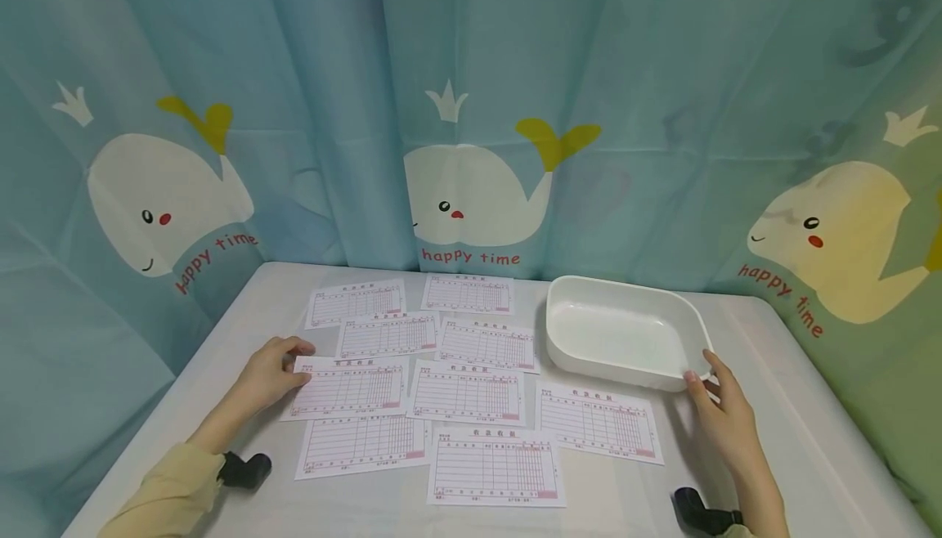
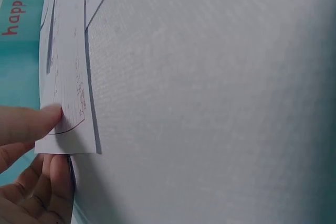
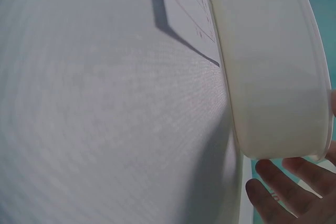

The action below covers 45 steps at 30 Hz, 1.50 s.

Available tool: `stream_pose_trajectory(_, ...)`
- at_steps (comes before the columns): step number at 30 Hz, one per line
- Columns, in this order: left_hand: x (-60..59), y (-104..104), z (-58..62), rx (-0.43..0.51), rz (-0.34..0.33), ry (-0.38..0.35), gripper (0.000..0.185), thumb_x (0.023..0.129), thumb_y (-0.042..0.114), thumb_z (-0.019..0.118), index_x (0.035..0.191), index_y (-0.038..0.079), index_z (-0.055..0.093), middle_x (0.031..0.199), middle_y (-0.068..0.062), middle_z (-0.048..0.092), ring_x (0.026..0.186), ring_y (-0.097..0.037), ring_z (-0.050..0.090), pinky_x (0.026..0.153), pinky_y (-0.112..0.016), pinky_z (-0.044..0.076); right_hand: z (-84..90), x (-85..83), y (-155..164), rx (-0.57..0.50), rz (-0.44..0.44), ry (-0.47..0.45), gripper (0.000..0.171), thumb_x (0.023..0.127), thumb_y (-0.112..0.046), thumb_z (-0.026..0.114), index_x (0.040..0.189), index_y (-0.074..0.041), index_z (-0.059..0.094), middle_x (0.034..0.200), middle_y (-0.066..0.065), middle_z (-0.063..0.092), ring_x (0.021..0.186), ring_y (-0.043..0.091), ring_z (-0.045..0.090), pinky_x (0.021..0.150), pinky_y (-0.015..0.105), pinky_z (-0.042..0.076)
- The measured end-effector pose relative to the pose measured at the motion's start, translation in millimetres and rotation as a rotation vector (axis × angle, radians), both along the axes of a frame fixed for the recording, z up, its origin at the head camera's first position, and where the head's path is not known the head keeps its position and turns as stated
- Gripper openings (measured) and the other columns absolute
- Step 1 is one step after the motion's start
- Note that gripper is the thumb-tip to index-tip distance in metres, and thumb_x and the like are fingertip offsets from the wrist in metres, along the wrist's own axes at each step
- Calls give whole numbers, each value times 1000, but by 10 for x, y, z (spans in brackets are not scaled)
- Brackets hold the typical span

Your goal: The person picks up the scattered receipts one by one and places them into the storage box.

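Several pink-lined receipt sheets lie spread over the white table [image 1: 773, 407]. My left hand [image 1: 297, 360] pinches the left corner of one receipt sheet [image 1: 349, 388] in the second row from the front. In the left wrist view the thumb [image 2: 37, 121] lies on top of that sheet [image 2: 65, 87] and the fingers [image 2: 50, 187] curl under its edge. A white tray [image 1: 625, 368] stands at the right, with nothing in it. My right hand [image 1: 702, 368] holds its near right corner, thumb on the front wall. In the right wrist view the fingers [image 3: 283, 195] curl below the tray's rim [image 3: 315, 129].
A blue curtain with white whales [image 1: 471, 195] closes off the back and both sides of the table. One receipt [image 1: 598, 422] lies just in front of the tray, with one corner touching its base. Black wrist camera mounts [image 1: 246, 470] sit by both forearms.
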<state>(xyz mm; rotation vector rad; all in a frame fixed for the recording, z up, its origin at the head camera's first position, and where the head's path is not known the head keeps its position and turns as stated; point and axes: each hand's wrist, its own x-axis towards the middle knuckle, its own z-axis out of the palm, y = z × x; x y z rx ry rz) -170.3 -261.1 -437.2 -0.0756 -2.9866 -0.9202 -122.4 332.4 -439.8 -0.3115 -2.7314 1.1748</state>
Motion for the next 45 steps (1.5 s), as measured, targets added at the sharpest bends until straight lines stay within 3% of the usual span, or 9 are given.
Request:
stream_pose_trajectory(11, 95, -133, -69, 108, 82, -20, 30, 85, 0, 62, 114, -5, 61, 96, -22, 60, 80, -22, 52, 60, -20, 41, -1, 6, 4, 1, 10, -6, 68, 102, -36, 42, 153, -1, 14, 148, 39, 23, 127, 58, 36, 100, 68, 33)
stream_pose_trajectory(27, 307, -270, -30, 143, 136, -68, 27, 89, 5, 59, 115, -4, 62, 106, -24, 62, 83, -22, 55, 64, -21, 43, -8, 0, 3, -8, 8, -29, 68, 101, -37, 42, 153, -4, 13, 149, 39, 20, 128, 59, 34, 99, 69, 34)
stream_pose_trajectory(33, 331, -251, 11, 156, 136, -53, 28, 91, 7, 56, 118, -2, 61, 106, -21, 62, 84, -20, 54, 68, -23, 42, -14, 3, 18, -6, 17, -6, 68, 102, -36, 42, 153, -3, 14, 149, 39, 22, 128, 58, 35, 100, 69, 33)
stream_pose_trajectory(40, 373, -248, 76, 163, 123, -68, 30, 93, 8, 55, 121, -1, 59, 109, -22, 60, 84, -19, 53, 60, -19, 43, -20, -7, 34, -2, 18, -10, 68, 102, -36, 42, 153, -3, 13, 149, 38, 21, 128, 58, 35, 100, 69, 33)
stream_pose_trajectory(45, 415, -278, 128, 151, 110, -67, 32, 93, 8, 54, 123, -1, 58, 109, -22, 60, 82, -14, 55, 62, -17, 46, -20, -4, 39, 2, 16, -30, 69, 102, -37, 42, 154, -4, 12, 150, 37, 20, 129, 58, 34, 99, 70, 33)
